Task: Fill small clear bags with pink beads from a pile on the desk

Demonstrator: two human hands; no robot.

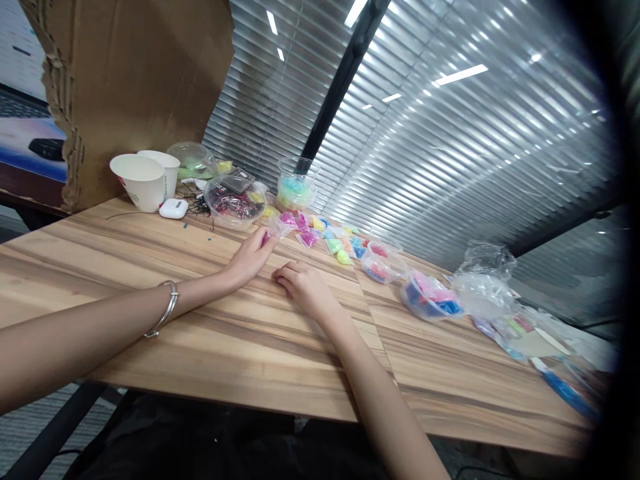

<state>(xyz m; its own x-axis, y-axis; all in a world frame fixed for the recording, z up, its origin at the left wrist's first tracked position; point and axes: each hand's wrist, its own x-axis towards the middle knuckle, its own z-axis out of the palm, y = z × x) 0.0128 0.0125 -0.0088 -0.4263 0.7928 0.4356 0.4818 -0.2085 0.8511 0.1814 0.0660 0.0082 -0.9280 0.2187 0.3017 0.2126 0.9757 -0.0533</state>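
My left hand point(255, 257), with a silver bangle on its wrist, grips a small clear plastic bag point(280, 227) with something purple at my fingertips. To its right, my right hand point(303, 283) rests low over the wooden table point(240, 360) with its fingers curled; whether they hold anything is hidden. Just beyond the hands lie small bags of magenta beads point(309, 236), then yellow, green point(334, 246), orange and blue ones. A clear cup point(296, 190) with blue and yellow contents stands behind them.
Paper cups point(143, 183), a white case point(173, 209) and a round clear container point(235, 203) stand at the back left, before a cardboard sheet point(140, 80). Toward the right are clear bowls point(383, 263) point(430, 297), crumpled plastic point(483, 290) and a blue item point(570, 393).
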